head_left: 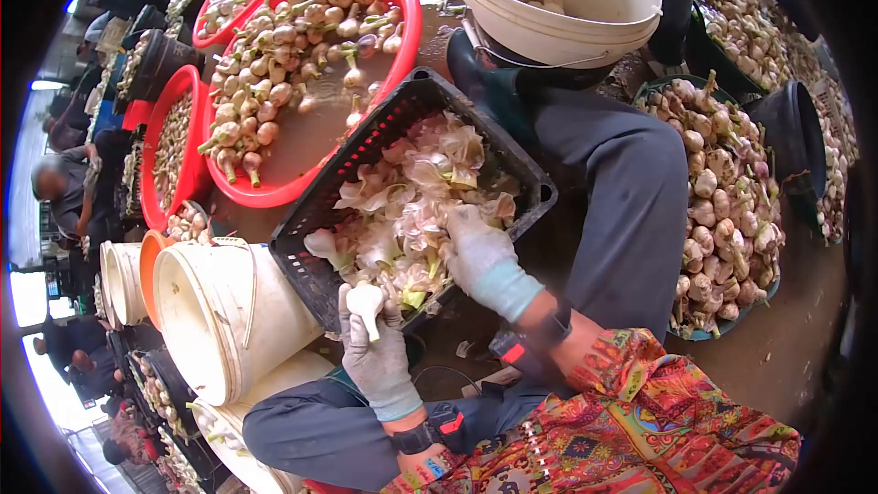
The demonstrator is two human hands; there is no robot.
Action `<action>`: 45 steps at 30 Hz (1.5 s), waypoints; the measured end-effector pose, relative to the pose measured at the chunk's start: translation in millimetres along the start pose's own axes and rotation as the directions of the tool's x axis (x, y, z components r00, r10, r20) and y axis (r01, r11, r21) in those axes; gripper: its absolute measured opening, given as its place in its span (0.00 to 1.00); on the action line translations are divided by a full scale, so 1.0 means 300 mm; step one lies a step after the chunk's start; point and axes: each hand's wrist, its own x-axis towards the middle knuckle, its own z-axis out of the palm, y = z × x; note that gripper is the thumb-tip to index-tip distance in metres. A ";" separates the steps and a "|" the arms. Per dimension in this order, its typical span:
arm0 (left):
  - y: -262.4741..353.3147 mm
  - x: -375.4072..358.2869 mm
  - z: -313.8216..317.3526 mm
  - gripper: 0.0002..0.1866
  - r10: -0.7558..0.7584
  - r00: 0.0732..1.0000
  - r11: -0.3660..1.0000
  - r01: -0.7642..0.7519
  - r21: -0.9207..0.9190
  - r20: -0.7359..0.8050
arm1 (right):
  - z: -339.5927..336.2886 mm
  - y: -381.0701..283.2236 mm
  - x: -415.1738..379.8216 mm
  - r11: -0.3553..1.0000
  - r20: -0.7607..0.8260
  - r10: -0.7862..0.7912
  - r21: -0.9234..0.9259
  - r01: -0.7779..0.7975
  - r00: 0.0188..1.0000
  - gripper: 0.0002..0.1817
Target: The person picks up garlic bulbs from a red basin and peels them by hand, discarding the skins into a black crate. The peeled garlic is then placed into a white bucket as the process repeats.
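My left hand [377,361], in a pale grey glove, has its fingers closed around a clean white garlic bulb [365,302] with its short stem pointing down. My right hand [483,254], gloved as well, is over a black plastic crate [320,187]. Its fingers are curled in among loose garlic skins [412,210], and whatever they grip is hidden. Pinkish and white skins fill much of the crate, which sits tilted between my legs. Another pale bulb [322,245] lies at the crate's left side.
A red tub [413,32] of unpeeled garlic stands beyond the crate. White buckets [251,293] crowd the left, and another white bucket [622,5] is at the top. To the right is a heaped basket of garlic [718,210]. Other people [69,187] sit at far left.
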 end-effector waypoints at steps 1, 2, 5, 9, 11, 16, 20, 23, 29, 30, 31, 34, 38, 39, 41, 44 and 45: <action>-0.005 0.002 0.014 0.25 -0.006 1.000 1.000 0.006 0.026 0.005 | -0.016 -0.022 -0.016 0.997 -0.009 -0.073 0.033 0.073 0.997 0.16; -0.010 0.004 0.021 0.22 -0.034 0.999 0.999 0.034 0.017 0.005 | -0.023 -0.043 -0.023 0.970 0.101 -0.124 0.223 0.099 0.987 0.15; -0.054 0.017 -0.003 0.20 0.070 0.991 0.948 -0.031 0.318 -0.113 | -0.026 -0.102 -0.041 0.843 0.281 -0.204 0.537 0.023 0.938 0.13; -0.093 0.013 -0.005 0.20 0.054 0.993 0.955 -0.020 0.294 -0.107 | 0.027 -0.093 -0.039 0.851 0.292 -0.096 0.521 -0.074 0.951 0.11; -0.107 0.012 -0.001 0.20 0.033 0.993 0.957 0.001 0.291 -0.113 | 0.049 -0.087 -0.040 0.854 0.287 -0.045 0.508 -0.112 0.957 0.10; -0.116 0.034 -0.058 0.23 -0.037 0.988 0.982 0.064 0.178 -0.149 | 0.068 -0.064 0.000 0.737 0.390 0.083 0.596 -0.320 0.917 0.09; -0.109 0.037 -0.031 0.22 -0.076 0.980 0.975 0.111 0.191 -0.182 | 0.050 -0.039 -0.003 0.612 0.443 0.054 0.693 -0.380 0.895 0.13; -0.107 0.049 -0.026 0.20 0.013 0.983 0.943 0.049 0.329 -0.183 | 0.017 -0.058 0.003 0.693 0.524 -0.002 0.615 -0.377 0.852 0.13; -0.122 0.035 -0.031 0.16 0.198 0.967 0.727 -0.034 0.686 -0.161 | 0.075 -0.070 -0.006 0.955 0.368 -0.077 0.295 -0.037 0.927 0.15; -0.125 0.035 -0.035 0.15 0.196 0.969 0.729 -0.043 0.683 -0.148 | 0.105 -0.065 -0.016 0.945 0.275 -0.083 0.326 -0.012 0.958 0.15; -0.128 0.035 -0.037 0.14 0.195 0.972 0.731 -0.052 0.680 -0.135 | 0.118 -0.061 -0.011 0.947 0.278 -0.077 0.320 -0.017 0.958 0.15; -0.121 0.037 -0.026 0.18 0.114 0.981 0.856 -0.017 0.517 -0.156 | 0.117 -0.059 0.022 0.896 0.359 0.078 0.384 -0.223 0.930 0.12; -0.120 0.042 -0.038 0.20 0.117 0.980 0.890 -0.031 0.455 -0.162 | 0.050 -0.042 0.027 0.744 0.414 0.040 0.595 -0.304 0.909 0.14; -0.119 0.043 -0.041 0.19 0.151 0.975 0.867 -0.051 0.496 -0.164 | 0.048 -0.055 0.020 0.748 0.415 0.034 0.593 -0.299 0.909 0.14; -0.115 0.036 -0.031 0.20 0.198 0.970 0.789 -0.072 0.610 -0.141 | 0.051 -0.079 -0.002 0.911 0.435 -0.064 0.392 -0.124 0.898 0.15; -0.116 0.025 -0.027 0.19 0.212 0.969 0.692 -0.057 0.719 -0.127 | 0.075 -0.091 -0.007 0.941 0.404 -0.046 0.325 -0.096 0.913 0.16; -0.115 0.022 -0.030 0.18 0.192 0.971 0.689 -0.032 0.724 -0.139 | 0.085 -0.091 -0.008 0.966 0.361 -0.056 0.254 -0.041 0.931 0.16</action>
